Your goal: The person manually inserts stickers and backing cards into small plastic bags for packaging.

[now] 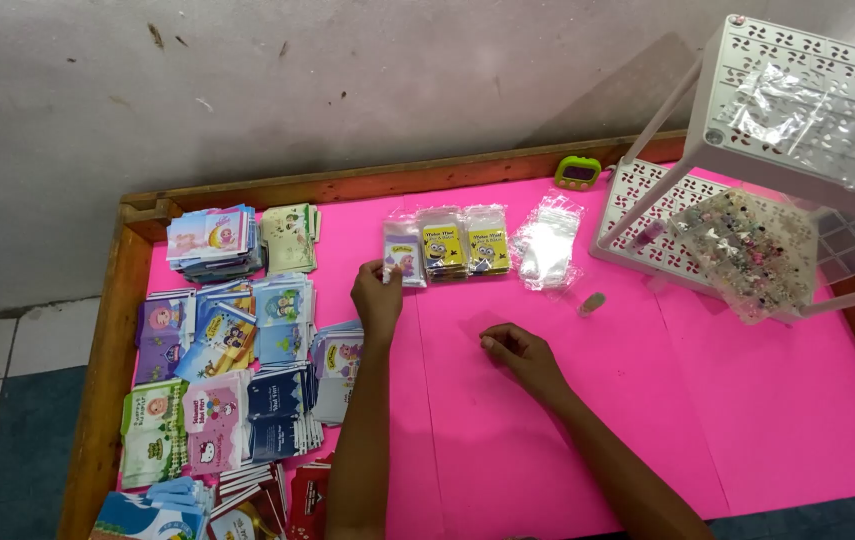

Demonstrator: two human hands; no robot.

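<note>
My left hand [377,298] reaches over the pink table [567,420] and touches the lower edge of a small bagged purple card pack [402,252]. Whether the fingers grip it is unclear. To its right lie two bagged yellow card packs [464,242]. My right hand [519,353] rests on the pink surface with fingers curled, pinching the corner of a thin clear sleeve [482,325] that lies flat. A stack of empty clear bags [547,244] lies further right, near a small oval object [591,303].
Several stacks of colourful card packs [227,340] cover the table's left side. A white perforated rack [747,150] stands at the right, holding a bag of small beads [747,250]. A green timer [578,172] sits by the wooden back rim [347,185].
</note>
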